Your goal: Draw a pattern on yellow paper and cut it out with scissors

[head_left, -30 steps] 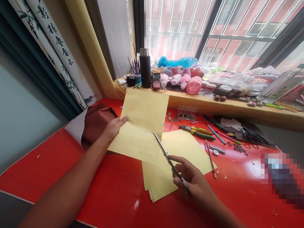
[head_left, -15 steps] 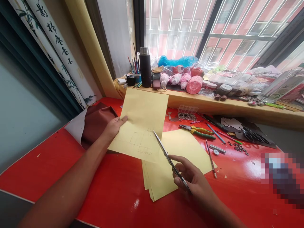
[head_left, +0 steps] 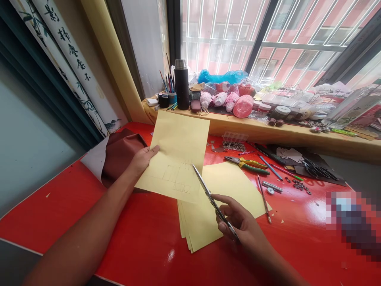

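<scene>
A yellow sheet of paper (head_left: 178, 143) with faint pencil lines on its lower part is raised above the table, its left edge pinched by my left hand (head_left: 144, 159), thumb on top. My right hand (head_left: 236, 220) grips slim metal scissors (head_left: 205, 187), seen nearly edge-on. Their tip points up and left and overlaps the lower right of the sheet in view; whether it touches the paper I cannot tell. Beneath lies a stack of yellow sheets (head_left: 229, 190), partly hidden by the raised sheet and my right hand.
Pliers (head_left: 247, 163), a pencil (head_left: 264, 198), small metal rings (head_left: 299, 184) and black-handled scissors (head_left: 320, 169) lie on the red table (head_left: 143, 238) to the right. Brown sheet material (head_left: 122, 155) is at the left. A black flask (head_left: 181, 87) stands on the crowded sill.
The raised sheet has shifted very slightly left at its right edge. Both hands and the scissors stay practically in place.
</scene>
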Demonstrator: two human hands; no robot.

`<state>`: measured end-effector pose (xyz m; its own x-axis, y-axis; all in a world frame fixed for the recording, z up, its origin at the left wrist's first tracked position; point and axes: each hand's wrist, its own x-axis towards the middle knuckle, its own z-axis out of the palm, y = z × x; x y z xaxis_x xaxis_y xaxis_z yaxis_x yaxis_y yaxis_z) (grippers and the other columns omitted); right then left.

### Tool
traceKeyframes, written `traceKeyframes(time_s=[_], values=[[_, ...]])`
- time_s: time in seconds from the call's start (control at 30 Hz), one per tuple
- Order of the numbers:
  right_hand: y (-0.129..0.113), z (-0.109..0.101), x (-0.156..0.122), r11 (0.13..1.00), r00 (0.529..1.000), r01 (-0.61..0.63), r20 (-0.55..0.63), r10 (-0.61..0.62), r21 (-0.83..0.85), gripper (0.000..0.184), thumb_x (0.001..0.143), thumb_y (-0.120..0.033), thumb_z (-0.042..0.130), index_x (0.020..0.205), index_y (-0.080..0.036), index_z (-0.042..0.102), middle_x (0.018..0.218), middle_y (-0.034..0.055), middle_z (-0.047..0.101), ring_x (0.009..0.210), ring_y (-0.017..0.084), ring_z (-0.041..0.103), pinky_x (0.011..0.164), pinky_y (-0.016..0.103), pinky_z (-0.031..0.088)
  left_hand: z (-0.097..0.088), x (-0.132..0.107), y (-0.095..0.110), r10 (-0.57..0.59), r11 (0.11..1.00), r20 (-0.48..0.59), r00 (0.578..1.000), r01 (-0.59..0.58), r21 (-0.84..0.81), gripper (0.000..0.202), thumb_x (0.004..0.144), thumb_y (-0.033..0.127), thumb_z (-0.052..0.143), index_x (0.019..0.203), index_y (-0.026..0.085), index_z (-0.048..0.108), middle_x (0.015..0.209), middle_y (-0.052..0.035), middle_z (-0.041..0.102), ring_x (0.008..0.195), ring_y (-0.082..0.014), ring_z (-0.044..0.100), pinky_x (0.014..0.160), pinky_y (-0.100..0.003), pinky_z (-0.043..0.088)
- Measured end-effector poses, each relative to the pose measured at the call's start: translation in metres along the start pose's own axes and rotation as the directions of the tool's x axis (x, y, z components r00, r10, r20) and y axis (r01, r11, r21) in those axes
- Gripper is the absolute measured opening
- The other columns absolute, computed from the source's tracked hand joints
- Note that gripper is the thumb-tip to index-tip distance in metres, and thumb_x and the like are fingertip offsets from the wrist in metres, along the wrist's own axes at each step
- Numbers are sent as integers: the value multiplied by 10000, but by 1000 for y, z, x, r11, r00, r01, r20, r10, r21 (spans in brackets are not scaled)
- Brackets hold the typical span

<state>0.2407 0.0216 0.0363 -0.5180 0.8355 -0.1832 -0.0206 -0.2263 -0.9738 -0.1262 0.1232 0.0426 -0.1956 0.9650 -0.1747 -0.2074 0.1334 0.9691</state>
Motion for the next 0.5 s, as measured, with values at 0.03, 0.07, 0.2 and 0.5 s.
traceKeyframes(time_s=[0.03,0.07,0.2,0.5], values=[[0,0,0,1000,1000,1,-2,-1,-1,610,939,-524,816,1457,-262,629,796,-52,532,448,64,452,421,221,343,0,0,0,2,1000,0,1000,-2,3,495,755,577,902,983,156,780,883,-110,828,776,-304,802,668,-365,654],[1,0,0,1000,1000,2,-2,-2,-1,612,939,-523,817,1459,-263,628,796,-52,531,453,66,454,425,221,347,-1,0,-1,4,1000,0,1000,-4,5,502,754,581,901,991,155,780,887,-109,828,779,-303,802,670,-364,653],[2,-1,0,1000,1000,10,4,-10,-3,604,942,-512,819,1463,-272,628,800,-46,534,488,77,467,437,219,359,-2,2,-1,8,1000,-1,1000,-8,9,547,725,605,915,990,147,779,872,-104,825,744,-285,791,650,-349,640],[4,-2,1,1000,1000,5,7,-5,5,588,942,-506,819,1454,-286,631,802,-53,536,455,56,431,419,212,353,-2,2,-2,17,1000,-4,1000,-17,9,565,720,616,916,1013,152,784,887,-95,826,714,-264,776,629,-336,622]])
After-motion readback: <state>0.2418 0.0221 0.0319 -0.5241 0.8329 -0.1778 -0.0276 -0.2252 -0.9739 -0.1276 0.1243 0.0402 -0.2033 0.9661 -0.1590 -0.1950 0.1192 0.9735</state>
